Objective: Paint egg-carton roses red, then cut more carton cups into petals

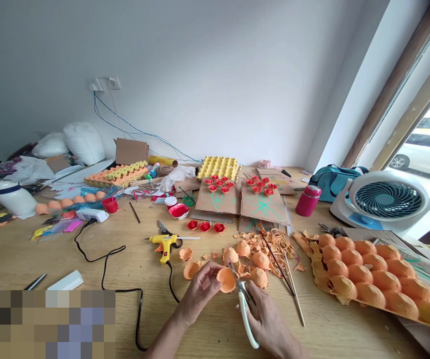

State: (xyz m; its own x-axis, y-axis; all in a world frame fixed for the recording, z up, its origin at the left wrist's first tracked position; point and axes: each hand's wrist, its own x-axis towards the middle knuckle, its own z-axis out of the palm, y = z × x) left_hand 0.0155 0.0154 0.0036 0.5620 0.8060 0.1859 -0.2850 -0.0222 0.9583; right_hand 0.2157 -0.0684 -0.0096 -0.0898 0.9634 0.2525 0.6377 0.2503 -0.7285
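Between its thumb and fingers, my left hand (202,288) pinches an orange egg-carton cup (226,280), its hollow turned toward me. My right hand (266,315) grips white-handled scissors (245,319), whose blades meet the cup's right rim. Several more cut cups (260,277) lie just beyond my hands, beside a heap of orange trimmings (277,247). Two smaller cups (185,255) rest to the left, near a yellow glue gun (165,245) with dark-handled scissors (176,242) behind it.
An orange egg tray (372,274) lies at the right, before a white fan (387,199). Red paper roses (205,227) sit near painted cardboard sheets (217,199). Two thin sticks (293,291) lie right of my hands. A black cord (140,309) crosses the table at left.
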